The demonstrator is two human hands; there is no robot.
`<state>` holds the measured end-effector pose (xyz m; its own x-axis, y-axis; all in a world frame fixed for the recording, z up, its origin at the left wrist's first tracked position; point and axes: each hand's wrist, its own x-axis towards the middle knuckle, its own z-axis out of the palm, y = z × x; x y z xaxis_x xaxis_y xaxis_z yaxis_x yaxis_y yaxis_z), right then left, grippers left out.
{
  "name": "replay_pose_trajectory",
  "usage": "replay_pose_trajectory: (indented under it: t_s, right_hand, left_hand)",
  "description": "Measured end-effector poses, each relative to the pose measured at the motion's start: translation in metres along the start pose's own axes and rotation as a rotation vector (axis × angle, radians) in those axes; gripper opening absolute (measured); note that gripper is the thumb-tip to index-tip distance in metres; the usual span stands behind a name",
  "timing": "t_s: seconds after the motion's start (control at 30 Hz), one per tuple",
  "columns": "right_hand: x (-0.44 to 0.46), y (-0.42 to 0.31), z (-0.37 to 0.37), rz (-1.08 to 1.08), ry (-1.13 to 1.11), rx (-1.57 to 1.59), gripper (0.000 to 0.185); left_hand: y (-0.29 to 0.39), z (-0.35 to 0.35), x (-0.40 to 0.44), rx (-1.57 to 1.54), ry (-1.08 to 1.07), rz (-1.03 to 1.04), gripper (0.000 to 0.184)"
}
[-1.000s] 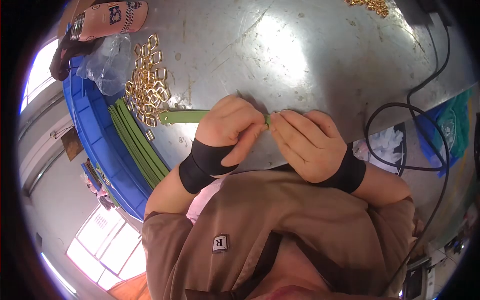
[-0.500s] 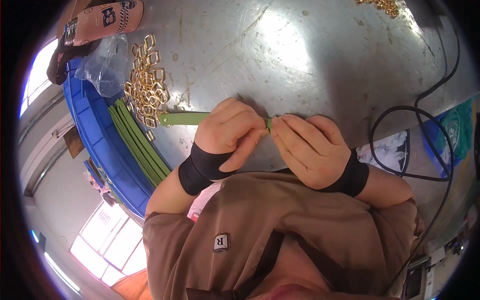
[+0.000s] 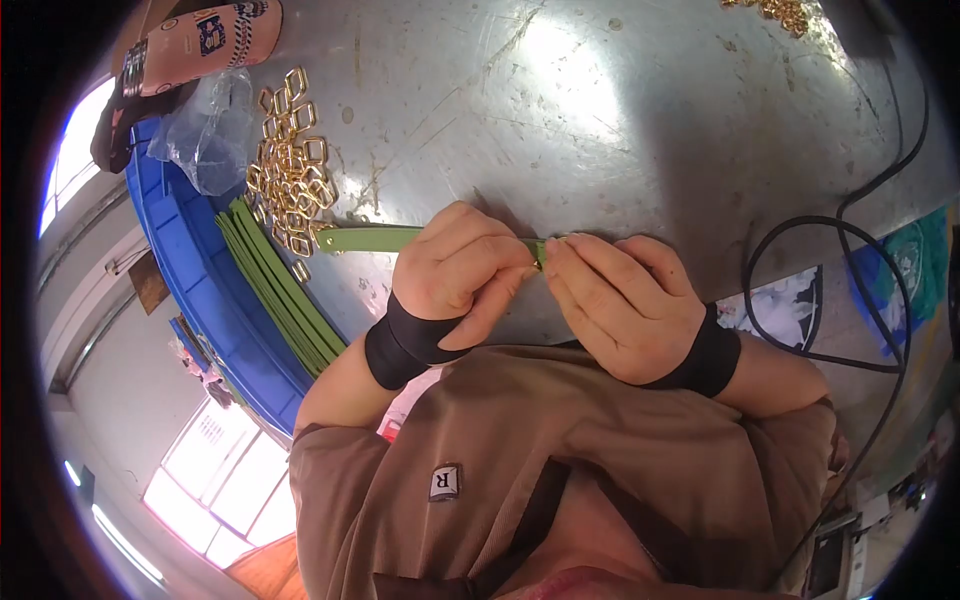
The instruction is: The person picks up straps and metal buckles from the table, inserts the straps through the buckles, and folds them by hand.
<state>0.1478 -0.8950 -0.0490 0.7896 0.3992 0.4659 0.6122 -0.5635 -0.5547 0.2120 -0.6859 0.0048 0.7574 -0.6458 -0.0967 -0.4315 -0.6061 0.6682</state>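
A green strap point(image 3: 372, 239) lies across the metal table, its left end near a pile of gold square rings point(image 3: 292, 178). My left hand point(image 3: 462, 267) is closed on the strap, with finger and thumb pinching it. Right beside it, my right hand point(image 3: 628, 302) pinches the strap's other part, fingers pressed together. A small gold-coloured piece shows between the fingertips of both hands; its shape is too small to tell. Black bands wrap both wrists.
More green straps point(image 3: 277, 290) lie in a blue tray point(image 3: 222, 318) at the left. A clear plastic bag point(image 3: 208, 135) and a pink bottle point(image 3: 205, 45) are at the upper left. Small gold parts point(image 3: 775, 12) lie far back on the metal table point(image 3: 450, 110). A black cable point(image 3: 752, 262) loops at the right.
The view has shifted slightly. Both hands stay together on the strap, and a little more green shows between their fingertips.
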Motion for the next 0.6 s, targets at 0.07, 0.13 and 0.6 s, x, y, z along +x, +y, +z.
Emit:
replay_pose_trajectory:
  t_s: [0.07,0.13,0.6]
  right_hand:
    - [0.0,0.0,-0.001,-0.001,-0.004,-0.001,0.023]
    - [-0.001,0.0,0.0,-0.001,-0.006,0.0,0.023]
    - [-0.002,0.002,-0.003,-0.008,-0.014,0.026,0.024]
  left_hand:
    - [0.0,0.0,0.0,0.001,0.002,-0.001,0.019]
    - [0.0,0.0,0.001,-0.012,-0.002,-0.015,0.018]
    - [0.022,-0.019,0.025,-0.078,-0.23,-0.279,0.012]
